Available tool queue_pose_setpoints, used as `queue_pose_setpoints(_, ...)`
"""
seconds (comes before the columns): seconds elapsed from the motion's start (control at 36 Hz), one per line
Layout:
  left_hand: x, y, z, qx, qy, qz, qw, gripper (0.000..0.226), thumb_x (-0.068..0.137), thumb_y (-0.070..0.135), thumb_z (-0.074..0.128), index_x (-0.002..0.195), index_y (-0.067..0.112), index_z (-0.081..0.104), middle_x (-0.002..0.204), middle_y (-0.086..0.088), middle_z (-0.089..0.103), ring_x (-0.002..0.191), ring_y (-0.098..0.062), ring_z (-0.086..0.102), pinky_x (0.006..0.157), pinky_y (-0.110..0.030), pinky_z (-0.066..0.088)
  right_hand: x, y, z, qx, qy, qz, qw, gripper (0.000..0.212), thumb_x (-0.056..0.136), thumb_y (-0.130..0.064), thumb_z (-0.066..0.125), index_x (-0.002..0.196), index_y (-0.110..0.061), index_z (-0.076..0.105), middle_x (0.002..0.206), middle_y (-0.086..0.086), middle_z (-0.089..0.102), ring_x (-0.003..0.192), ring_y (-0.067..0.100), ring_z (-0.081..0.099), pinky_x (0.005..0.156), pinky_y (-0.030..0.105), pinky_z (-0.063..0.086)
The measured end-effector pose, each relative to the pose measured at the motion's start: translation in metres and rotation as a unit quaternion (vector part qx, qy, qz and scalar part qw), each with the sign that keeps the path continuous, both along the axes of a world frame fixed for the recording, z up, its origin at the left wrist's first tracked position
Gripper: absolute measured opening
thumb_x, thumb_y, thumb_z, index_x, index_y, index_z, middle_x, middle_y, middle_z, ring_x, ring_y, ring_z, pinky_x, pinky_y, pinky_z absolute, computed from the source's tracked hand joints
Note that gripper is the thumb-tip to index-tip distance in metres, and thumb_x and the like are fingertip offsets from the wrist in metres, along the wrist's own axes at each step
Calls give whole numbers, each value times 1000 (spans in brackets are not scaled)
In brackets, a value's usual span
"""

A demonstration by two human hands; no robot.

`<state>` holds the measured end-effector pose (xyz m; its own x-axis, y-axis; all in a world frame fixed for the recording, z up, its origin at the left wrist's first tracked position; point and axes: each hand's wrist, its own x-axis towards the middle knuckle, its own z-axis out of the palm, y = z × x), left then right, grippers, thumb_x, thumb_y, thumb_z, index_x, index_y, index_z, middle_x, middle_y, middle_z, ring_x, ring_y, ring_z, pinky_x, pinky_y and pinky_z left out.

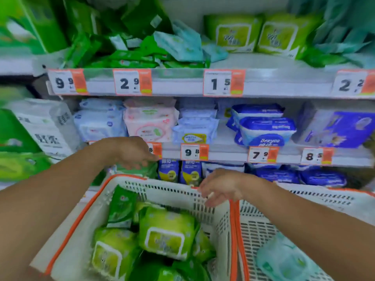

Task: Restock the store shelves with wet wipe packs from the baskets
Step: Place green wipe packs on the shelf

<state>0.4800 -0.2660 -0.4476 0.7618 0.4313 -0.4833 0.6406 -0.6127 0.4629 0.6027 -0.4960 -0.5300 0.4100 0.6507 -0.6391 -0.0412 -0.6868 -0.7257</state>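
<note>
Left hand (132,153) holds a green pack (140,169) lying crosswise.

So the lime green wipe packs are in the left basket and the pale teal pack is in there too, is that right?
Not quite: in the head view the pale teal pack lies in the right basket, not with the lime green wipe packs in the left basket.

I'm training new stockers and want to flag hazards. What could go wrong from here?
The top shelf's dark green packs lie in a loose heap at the shelf edge, so adding more may knock some off. The left hand holds a green pack above the left basket; the blur hints at haste, so it may be misplaced.
</note>
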Motion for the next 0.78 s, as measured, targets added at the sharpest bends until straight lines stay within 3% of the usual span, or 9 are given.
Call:
queue_pose_setpoints(0.08,58,-33,46,54,-328,-109,937,8,92,33,68,92,26,67,89,-1,72,72,-23,67,61,-26,50,32,-3,59,180,-228,-44,956,12,90,-3,68,97,-12,72,89,9,70,75,17,65,73,37,56)
queue_pose_setpoints(0.14,95,-60,82,123,-472,-189,852,14,89,37,61,92,25,68,81,5,70,75,-15,68,66,-22,50,54,-10,116,326,-353,-117,869,20,87,0,67,87,-19,69,83,6,72,71,14,66,68,32,56)
queue_pose_setpoints(0.19,133,-75,107,246,-484,-234,806,31,89,44,54,105,23,69,96,2,73,91,-15,67,79,-25,50,86,-16,162,362,-510,-150,766,16,83,-5,69,80,-21,67,73,-6,69,66,5,63,67,20,53)
queue_pose_setpoints(0.25,169,-74,116,330,-373,-236,834,46,98,52,46,125,19,62,125,-7,66,118,-25,59,97,-35,46,130,-16,191,326,-609,-192,697,6,78,-16,70,83,-17,69,78,-7,67,74,7,63,73,26,53)
queue_pose_setpoints(0.33,205,-71,106,328,-213,-224,893,58,100,61,24,128,25,60,136,-6,58,127,-29,50,104,-39,41,202,-10,211,178,-622,-257,718,59,73,-26,81,125,-11,58,125,10,57,118,27,52,102,35,43)
queue_pose_setpoints(0.47,222,-68,89,432,-306,-203,824,58,97,61,18,113,34,67,106,-3,71,101,-31,62,81,-35,48,296,-4,225,-27,-585,-298,754,127,62,-60,85,156,-15,12,159,18,16,147,39,17,117,44,26)
queue_pose_setpoints(0.56,227,-61,88,403,-316,-221,830,57,97,62,17,112,37,67,101,-1,71,99,-30,62,82,-36,50,332,3,232,-124,-556,-284,771,136,65,-77,72,159,-12,-2,167,11,2,153,34,2,122,48,9)
queue_pose_setpoints(0.69,230,-57,83,422,-346,-223,808,64,94,65,10,109,39,67,94,0,70,92,-27,62,75,-34,48,361,-4,242,-72,-525,-336,779,125,46,-62,91,146,-7,40,147,12,50,135,32,48,107,40,47)
queue_pose_setpoints(0.78,231,-56,82,427,-342,-220,808,69,90,67,5,110,41,66,95,0,70,91,-27,62,74,-34,46,358,-9,254,-168,-597,-258,741,137,37,-82,78,148,-12,38,155,18,36,145,38,31,114,46,37)
